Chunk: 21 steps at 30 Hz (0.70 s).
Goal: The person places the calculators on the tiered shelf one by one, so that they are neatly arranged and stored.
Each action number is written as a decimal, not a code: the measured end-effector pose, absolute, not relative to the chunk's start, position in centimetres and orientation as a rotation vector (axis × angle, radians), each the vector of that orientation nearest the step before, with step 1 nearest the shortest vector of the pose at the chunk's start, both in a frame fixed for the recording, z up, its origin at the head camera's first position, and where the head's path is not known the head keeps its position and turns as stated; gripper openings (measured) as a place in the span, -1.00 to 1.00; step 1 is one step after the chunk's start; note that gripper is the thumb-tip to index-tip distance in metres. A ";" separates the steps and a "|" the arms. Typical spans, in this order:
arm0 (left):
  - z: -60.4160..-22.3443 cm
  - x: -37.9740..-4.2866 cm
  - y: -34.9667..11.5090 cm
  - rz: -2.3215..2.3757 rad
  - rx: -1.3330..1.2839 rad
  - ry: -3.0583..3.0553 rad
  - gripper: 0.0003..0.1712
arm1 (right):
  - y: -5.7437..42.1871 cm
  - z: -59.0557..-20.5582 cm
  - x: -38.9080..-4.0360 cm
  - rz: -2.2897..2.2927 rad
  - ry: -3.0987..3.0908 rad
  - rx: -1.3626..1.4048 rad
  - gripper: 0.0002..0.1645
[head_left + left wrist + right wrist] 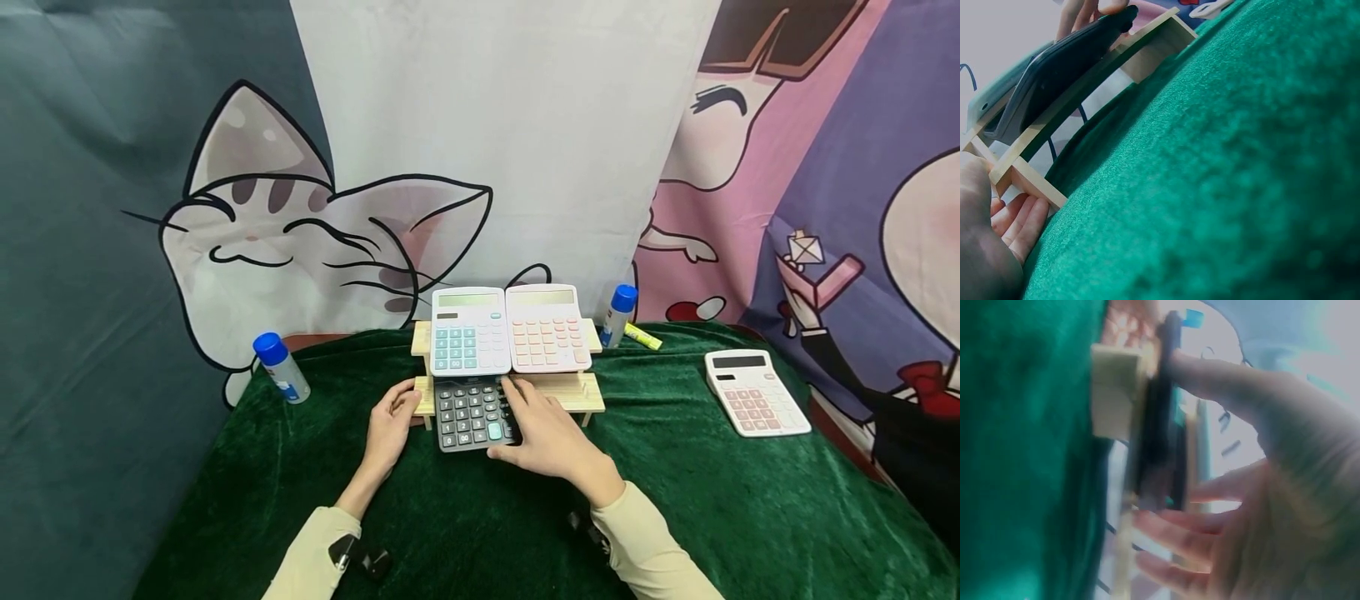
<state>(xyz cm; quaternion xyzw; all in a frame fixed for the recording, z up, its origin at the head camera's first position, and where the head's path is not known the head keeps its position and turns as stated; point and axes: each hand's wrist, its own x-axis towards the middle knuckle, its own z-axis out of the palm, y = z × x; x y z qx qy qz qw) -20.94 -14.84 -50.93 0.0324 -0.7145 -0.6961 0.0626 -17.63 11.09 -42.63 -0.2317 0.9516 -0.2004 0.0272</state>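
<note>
Black calculator (459, 421) at centre of frame, on lower shelf of wooden rack (579, 392). Bottom edge juts past shelf front over green cloth (480, 525). Zero row faces bottom of frame; long axis seems to run up frame, leaning back, top end partly hidden. Right hand (551, 435) grips its right side, thumb at bottom edge. Left hand (388, 427) holds rack's left end. Shelf extends right beyond calculator; cloth stretches toward pink-keyed calculator (757, 393), right of frame.
</note>
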 end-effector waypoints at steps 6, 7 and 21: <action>-50.8 -20.8 -14.9 -2.093 0.097 -2.168 -0.53 | 11.8 -42.4 -17.9 -0.557 2.936 -0.708 0.11; -50.8 -20.8 -14.9 -2.093 0.100 -2.171 -0.53 | 11.8 -42.4 -18.0 -0.551 2.937 -0.714 0.10; -51.0 -21.1 -14.9 -2.130 0.113 -2.156 -0.52 | 10.9 -43.1 -18.1 -0.518 3.029 -0.713 0.09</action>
